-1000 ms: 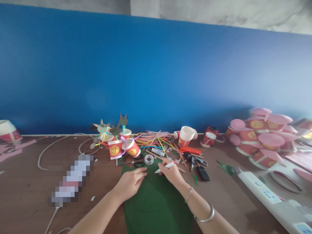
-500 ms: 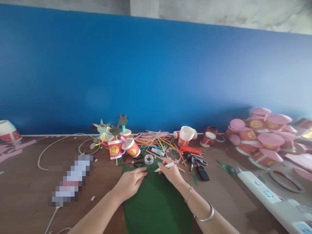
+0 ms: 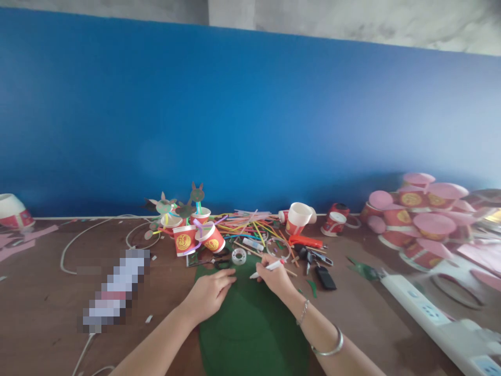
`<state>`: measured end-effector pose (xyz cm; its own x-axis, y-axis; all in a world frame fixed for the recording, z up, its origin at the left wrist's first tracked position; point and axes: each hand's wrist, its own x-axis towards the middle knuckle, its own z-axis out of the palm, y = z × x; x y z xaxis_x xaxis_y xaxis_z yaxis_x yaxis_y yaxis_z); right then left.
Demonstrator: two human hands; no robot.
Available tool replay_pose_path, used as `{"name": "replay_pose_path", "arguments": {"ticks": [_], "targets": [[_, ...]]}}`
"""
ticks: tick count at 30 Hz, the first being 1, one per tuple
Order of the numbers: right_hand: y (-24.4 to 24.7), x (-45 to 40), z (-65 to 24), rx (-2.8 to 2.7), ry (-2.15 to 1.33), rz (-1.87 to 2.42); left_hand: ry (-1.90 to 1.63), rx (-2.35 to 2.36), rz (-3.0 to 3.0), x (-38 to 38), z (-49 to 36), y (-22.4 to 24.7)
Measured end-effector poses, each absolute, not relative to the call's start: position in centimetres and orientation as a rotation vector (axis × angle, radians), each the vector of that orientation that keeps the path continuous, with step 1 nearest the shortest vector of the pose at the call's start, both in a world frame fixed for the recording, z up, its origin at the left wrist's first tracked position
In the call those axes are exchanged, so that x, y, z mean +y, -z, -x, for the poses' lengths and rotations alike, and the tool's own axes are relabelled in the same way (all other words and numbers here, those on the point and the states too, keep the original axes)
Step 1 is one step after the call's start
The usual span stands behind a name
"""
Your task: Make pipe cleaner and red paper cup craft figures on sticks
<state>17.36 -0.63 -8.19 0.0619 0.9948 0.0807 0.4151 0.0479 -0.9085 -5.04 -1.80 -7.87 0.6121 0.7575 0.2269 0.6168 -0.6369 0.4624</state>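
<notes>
A large dark green sheet [image 3: 254, 324] lies on the table in front of me. My left hand [image 3: 211, 293] rests flat on its upper left part, fingers stretched out. My right hand [image 3: 276, 277] grips a white marker [image 3: 270, 267] with a red end, its tip pointing down and left at the sheet. Whether the tip touches the surface I cannot tell. Just beyond the sheet's far edge sits a roll of clear tape [image 3: 238, 256], beside the black handles of scissors [image 3: 222, 261].
Behind my hands lie colourful straws [image 3: 250, 223], paper cups with animal figures [image 3: 186, 240], a glue stick [image 3: 253, 244] and keys [image 3: 313, 257]. On the right are stacked red cups with pink discs [image 3: 418, 222] and a power strip [image 3: 426, 308]. A blurred-out device [image 3: 117, 290] lies left.
The marker and the fingers of my right hand have shifted very slightly to the right and down. My left hand has stayed in place.
</notes>
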Motion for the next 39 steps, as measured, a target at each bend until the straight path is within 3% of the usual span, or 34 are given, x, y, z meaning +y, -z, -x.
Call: {"name": "replay_pose_path", "arguments": {"ticks": [39], "targets": [[7.47, -1.07, -17.56, -1.432, -1.118, 1.435, -0.549, 1.136, -2.519, -1.87, 4.98, 7.79]]}}
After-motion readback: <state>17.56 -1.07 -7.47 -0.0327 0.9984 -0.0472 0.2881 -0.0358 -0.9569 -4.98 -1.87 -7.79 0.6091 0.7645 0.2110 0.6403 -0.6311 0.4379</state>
